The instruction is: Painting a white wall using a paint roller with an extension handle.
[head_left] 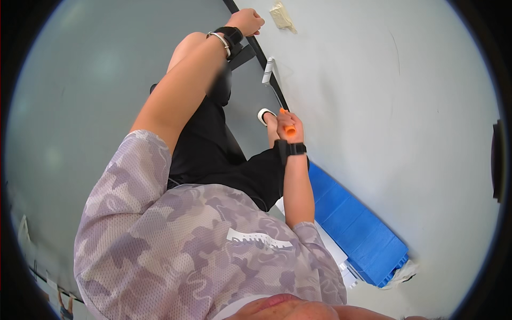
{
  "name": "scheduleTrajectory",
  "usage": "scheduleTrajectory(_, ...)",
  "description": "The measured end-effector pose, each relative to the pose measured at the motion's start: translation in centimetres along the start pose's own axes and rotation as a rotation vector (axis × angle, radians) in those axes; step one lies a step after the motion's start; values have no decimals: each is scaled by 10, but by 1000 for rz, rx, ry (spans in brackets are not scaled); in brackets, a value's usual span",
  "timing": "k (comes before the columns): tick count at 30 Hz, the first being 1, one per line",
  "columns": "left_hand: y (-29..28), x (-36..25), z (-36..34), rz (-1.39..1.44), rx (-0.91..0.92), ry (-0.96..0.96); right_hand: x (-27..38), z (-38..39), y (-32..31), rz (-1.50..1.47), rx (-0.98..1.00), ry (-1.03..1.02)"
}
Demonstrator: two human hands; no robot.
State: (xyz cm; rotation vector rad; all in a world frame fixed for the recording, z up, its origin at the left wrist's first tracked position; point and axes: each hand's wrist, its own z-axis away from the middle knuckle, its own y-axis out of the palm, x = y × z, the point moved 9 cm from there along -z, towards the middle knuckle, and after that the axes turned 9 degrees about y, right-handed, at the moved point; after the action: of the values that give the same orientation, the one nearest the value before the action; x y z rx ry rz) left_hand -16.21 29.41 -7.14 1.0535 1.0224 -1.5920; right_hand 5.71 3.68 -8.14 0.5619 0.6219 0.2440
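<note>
My right hand point(295, 128) is wrapped round the orange handle point(289, 130) of a paint roller. Its metal rod runs up to a narrow white roller head point(268, 70), beside the black strip point(260, 53) edging a pale surface. My left hand point(247, 22) reaches far forward, its fingers curled closed near the top of that strip; whether anything is inside them is hidden. Just right of it, a crumpled beige piece point(282, 17), perhaps cloth or paper, shows on the pale surface. Both wrists wear black straps.
A long blue ribbed object point(352, 224) lies at the right of my body, with a clear plastic wrapping point(404, 273) at its end. The grey floor point(96, 80) spreads to the left. My bent legs in black shorts point(208, 154) are between my arms.
</note>
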Motion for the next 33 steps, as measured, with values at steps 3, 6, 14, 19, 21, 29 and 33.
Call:
scheduleTrajectory(3, -1, 8, 3, 9, -5, -13, 14, -16, 0, 0, -6, 4)
scheduleTrajectory(6, -4, 20, 0, 5, -21, -6, 17, 7, 9, -81, 39, 20)
scheduleTrajectory(14, -2, 16, 2, 44, 8, 1, -48, 123, 13, -33, 2, -177)
scheduleTrajectory(19, 15, 12, -4, -32, 48, 22, -20, 72, 9, -66, 13, -140)
scheduleTrajectory(21, 25, 15, -7, -64, 75, 14, 6, 32, 5, -67, 71, -61)
scheduleTrajectory(29, 23, 7, 2, -229, 103, 48, 22, 6, 7, -135, 85, -13)
scheduleTrajectory(33, 6, -3, 8, -133, 87, 23, 2, 82, 0, -106, 94, -99)
